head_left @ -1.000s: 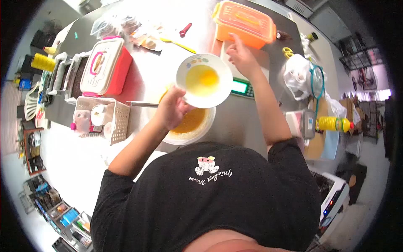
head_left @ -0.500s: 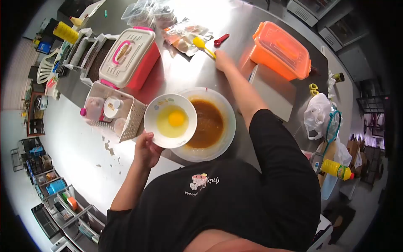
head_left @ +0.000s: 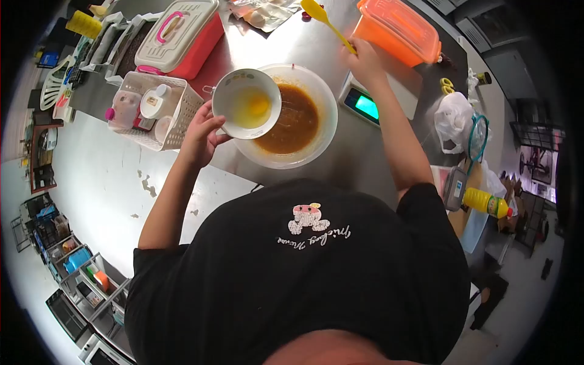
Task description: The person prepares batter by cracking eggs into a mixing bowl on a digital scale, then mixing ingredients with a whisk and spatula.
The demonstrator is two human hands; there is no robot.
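Note:
In the head view, my left hand (head_left: 204, 132) grips the near-left rim of a small white bowl (head_left: 230, 112). A raw egg (head_left: 258, 105) with a whole yolk lies in this bowl, which tilts to the right. The small bowl overhangs the left side of a large bowl (head_left: 328, 115) that holds brown batter (head_left: 298, 121). My right hand (head_left: 367, 62) is closed around the handle of a yellow spatula (head_left: 325, 20), its blade pointing up and left. Beneath my right forearm is a kitchen scale (head_left: 365, 106) with a lit green display.
Left of the bowls, a white basket (head_left: 191, 100) holds bottles and jars. A red box with a white lid (head_left: 176, 36) stands behind it. An orange lidded box (head_left: 398, 30) stands at the back right. Plastic bags (head_left: 453, 125) and a yellow oil bottle (head_left: 485, 202) are at right.
My right hand has lifted the yellow spatula off the table and drawn it back to the right, above the scale. The small bowl has tilted more toward the large bowl. The camera view has shifted.

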